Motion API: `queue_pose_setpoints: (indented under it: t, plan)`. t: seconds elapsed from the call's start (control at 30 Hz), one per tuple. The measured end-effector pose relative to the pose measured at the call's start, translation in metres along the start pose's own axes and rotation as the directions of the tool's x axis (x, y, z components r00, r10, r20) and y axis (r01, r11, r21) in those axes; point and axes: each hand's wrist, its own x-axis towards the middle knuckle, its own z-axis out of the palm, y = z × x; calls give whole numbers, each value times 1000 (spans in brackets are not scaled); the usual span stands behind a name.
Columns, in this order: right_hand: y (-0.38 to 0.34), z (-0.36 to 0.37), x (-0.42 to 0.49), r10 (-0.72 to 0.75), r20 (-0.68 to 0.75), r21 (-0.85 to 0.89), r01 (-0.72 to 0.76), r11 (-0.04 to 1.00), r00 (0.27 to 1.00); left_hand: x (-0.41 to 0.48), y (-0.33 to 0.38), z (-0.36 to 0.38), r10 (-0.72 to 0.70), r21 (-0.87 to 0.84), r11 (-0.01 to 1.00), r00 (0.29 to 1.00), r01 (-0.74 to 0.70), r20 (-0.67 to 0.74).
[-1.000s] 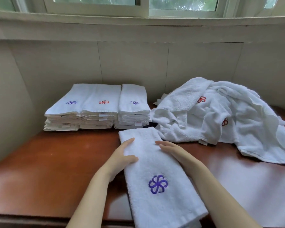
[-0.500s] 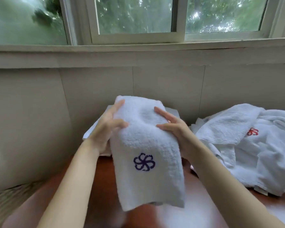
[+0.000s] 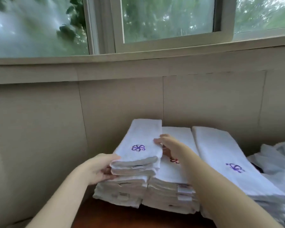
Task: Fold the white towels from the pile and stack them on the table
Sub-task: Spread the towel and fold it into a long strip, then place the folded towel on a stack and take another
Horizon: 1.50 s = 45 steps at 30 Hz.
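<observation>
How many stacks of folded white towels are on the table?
3, side by side: the left stack of folded white towels, the middle stack, the right stack. More may lie out of view.
</observation>
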Motion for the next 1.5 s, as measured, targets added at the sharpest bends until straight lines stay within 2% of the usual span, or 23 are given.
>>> queue_pose_setpoints:
  t: [0.17,0.3,0.47,0.53,0.6,0.67,0.73,0.8,0.93,1.03,1.13,1.2,1.37,1.43,1.5]
  plan:
    - [-6,11,3,-55,-117,70,64,995,992,-2,-2,7,96,-83,992,994,-99,-43]
    - [-1,30,3,-121,-141,74,132,988,983,-1,-9,3,138,-303,933,971,-193,-194]
    - [0,27,-3,-48,-138,-14,47,999,989,-8,-19,7,111,-199,967,968,-158,-227]
    - [-1,26,-6,-54,-141,-128,36,991,989,-11,-19,6,115,-171,972,959,-163,-257]
    - [0,29,-10,-158,-136,-447,82,891,978,-15,-19,5,162,-69,978,920,-199,-357]
    - [4,38,-25,-253,-76,-747,113,655,964,-21,-24,9,243,163,969,839,-187,-487]
    - [12,43,-41,-214,35,-840,145,522,976,-33,-30,19,341,327,927,769,-181,-541]
    - [19,38,-63,-160,138,-870,196,452,978,-47,-36,33,380,425,891,773,-158,-508]
    - [21,14,-124,-83,325,-850,330,411,942,-78,-48,56,391,659,749,853,-77,-345]
    - [27,-5,-179,-50,444,-871,444,210,895,-103,-57,72,389,739,666,891,-97,-234]
    - [44,-40,-230,28,457,-885,452,108,889,-128,-63,93,371,762,635,915,-126,-157]
    - [55,-77,-263,40,386,-920,382,85,922,-141,-65,110,372,765,624,922,-163,-107]
    - [74,-206,-352,36,65,-972,55,230,997,-165,-63,186,309,766,587,947,-262,87]
    - [81,-266,-385,-7,-123,-939,-114,324,992,-174,-59,230,292,755,559,933,-345,210]
    - [86,-323,-413,-58,-304,-877,-256,406,951,-182,-56,279,279,730,510,890,-456,361]
